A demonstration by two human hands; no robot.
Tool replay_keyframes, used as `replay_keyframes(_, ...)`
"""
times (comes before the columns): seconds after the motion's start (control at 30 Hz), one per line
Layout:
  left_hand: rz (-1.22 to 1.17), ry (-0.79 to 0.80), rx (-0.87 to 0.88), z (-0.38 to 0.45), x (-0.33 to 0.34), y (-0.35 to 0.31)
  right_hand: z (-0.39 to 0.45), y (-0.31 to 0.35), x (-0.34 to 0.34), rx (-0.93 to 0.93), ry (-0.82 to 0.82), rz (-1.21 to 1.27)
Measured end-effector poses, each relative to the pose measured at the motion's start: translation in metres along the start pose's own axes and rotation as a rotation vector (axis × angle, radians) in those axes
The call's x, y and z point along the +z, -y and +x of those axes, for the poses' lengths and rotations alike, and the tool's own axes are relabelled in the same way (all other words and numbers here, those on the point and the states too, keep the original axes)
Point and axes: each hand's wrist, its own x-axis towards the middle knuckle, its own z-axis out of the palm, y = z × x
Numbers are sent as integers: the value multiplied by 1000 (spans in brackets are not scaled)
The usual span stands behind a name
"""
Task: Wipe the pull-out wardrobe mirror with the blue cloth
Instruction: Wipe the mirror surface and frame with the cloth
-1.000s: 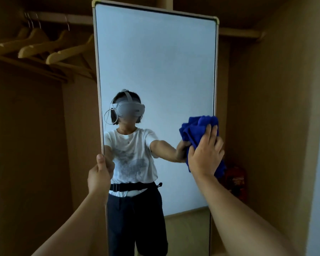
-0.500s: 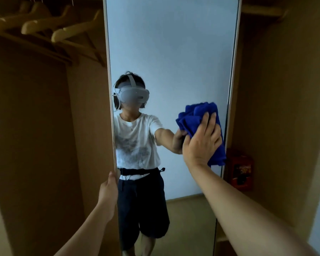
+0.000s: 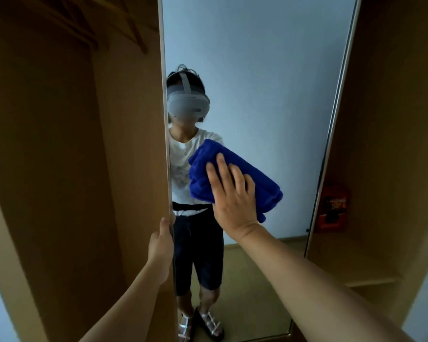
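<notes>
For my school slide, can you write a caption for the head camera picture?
Right hand presses a blue cloth flat on the pull-out mirror while the left hand grips its edge.

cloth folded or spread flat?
Folded: the cloth is a thick bunched wad under the right hand, pressed on the mirror.

My right hand [image 3: 232,193] lies flat with fingers straight and slightly spread, pointing toward eleven o'clock, the palm pressing forward. Its bare forearm runs back toward five o'clock, the wrist bent a little. My left hand [image 3: 161,243] sits lower, at about eight o'clock from the right, thumb up toward twelve, fingers curled out of sight, forearm trailing toward seven.
</notes>
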Motion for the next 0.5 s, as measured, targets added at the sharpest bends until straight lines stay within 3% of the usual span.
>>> replay_keyframes(0.2,2,-80,-95,6,1,53,21,7,3,-3,-97,140)
replay_keyframes(0.5,6,-163,38,18,7,80,-56,54,41,-174,-140,129)
